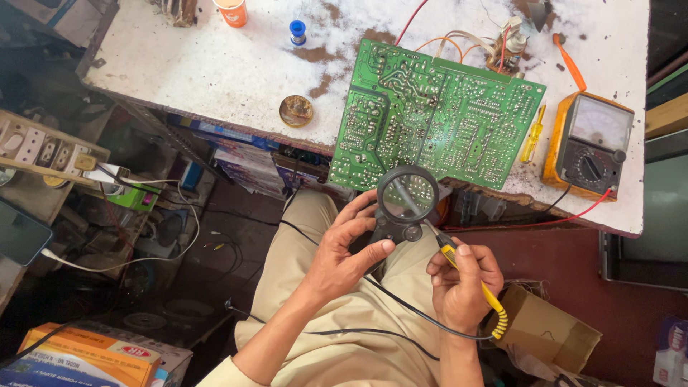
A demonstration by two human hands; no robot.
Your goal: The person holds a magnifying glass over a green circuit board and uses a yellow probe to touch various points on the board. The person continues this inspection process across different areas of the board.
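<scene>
Magnifier (406, 195) in left hand (344, 251), soldering iron (469, 276) in right hand (462, 283), circuit board (437, 115)

We hold a black magnifying glass (406, 195) in our left hand (344, 251) over the green circuit board (437, 115); our right hand (464, 283) grips a yellow soldering iron (469, 276) beside the counter (215, 64).

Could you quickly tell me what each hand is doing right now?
Left hand: closed on the magnifying glass.
Right hand: closed on the yellow soldering iron.
</scene>
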